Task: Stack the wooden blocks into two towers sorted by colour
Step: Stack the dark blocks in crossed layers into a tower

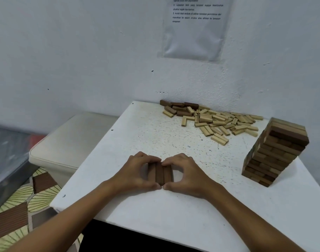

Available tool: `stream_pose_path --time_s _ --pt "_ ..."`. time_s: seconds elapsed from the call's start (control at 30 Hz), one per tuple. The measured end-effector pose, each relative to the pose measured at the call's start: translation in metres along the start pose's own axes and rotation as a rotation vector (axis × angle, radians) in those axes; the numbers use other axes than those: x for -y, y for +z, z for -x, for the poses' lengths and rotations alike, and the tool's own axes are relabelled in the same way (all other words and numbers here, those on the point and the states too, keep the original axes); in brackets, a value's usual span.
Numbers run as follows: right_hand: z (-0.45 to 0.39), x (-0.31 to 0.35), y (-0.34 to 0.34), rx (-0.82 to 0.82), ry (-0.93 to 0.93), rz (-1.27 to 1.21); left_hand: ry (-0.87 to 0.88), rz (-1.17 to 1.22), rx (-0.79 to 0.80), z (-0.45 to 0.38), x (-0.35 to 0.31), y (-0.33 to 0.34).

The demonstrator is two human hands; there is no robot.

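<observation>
Three dark brown blocks (160, 173) lie side by side, flat on the white table (173, 215) near its middle front. My left hand (137, 171) curls round their left side and my right hand (184, 172) round their right side, fingertips and thumbs almost meeting at both ends. A loose heap of pale blocks (221, 123) lies at the back by the wall, with a few dark blocks (179, 108) at its left end. A leaning tower of dark and mid-brown blocks (275, 151) stands at the right.
The table's left edge runs diagonally beside a cream cushioned seat (68, 142). A patterned floor mat (19, 211) lies below. A sheet of paper (195, 28) hangs on the white wall behind the table.
</observation>
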State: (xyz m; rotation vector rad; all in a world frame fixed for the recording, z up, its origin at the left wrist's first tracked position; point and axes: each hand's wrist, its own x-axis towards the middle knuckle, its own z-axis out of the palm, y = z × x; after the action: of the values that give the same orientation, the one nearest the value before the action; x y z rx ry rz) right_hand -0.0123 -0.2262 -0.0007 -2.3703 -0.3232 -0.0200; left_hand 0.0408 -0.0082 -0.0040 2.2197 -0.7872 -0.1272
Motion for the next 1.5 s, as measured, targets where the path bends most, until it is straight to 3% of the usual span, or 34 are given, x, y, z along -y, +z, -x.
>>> stream_pose_path --time_s 0.23,0.33,0.53,0.63,0.77,1.1,1.2,1.37,1.5 --pt "0.003 0.001 0.001 0.036 0.038 0.021 -0.012 -0.006 0.02 0.002 0.0 0.001" --pt "0.004 0.004 0.001 0.03 0.076 -0.158 -0.028 0.051 0.001 0.007 0.001 0.003" --pt "-0.003 0.034 0.013 -0.253 0.182 -0.719 -0.11 0.648 -0.192 0.005 -0.026 0.013" --pt "-0.009 0.046 0.029 -0.386 0.24 -0.888 -0.176 0.754 -0.29 0.005 -0.037 0.028" --pt "-0.012 0.053 0.04 -0.434 0.268 -0.944 -0.202 0.711 -0.302 0.005 -0.043 0.039" --pt "-0.009 0.052 0.036 -0.4 0.257 -0.886 -0.179 0.696 -0.247 0.003 -0.043 0.036" --pt "-0.006 0.036 0.022 -0.304 0.195 -0.713 -0.113 0.513 -0.19 0.005 -0.029 0.02" --pt "0.005 0.01 -0.008 0.1 0.103 -0.275 -0.038 0.103 0.033 0.007 0.0 -0.007" --pt "0.006 0.005 -0.012 0.167 0.097 -0.138 -0.026 0.036 0.135 0.002 0.008 -0.01"
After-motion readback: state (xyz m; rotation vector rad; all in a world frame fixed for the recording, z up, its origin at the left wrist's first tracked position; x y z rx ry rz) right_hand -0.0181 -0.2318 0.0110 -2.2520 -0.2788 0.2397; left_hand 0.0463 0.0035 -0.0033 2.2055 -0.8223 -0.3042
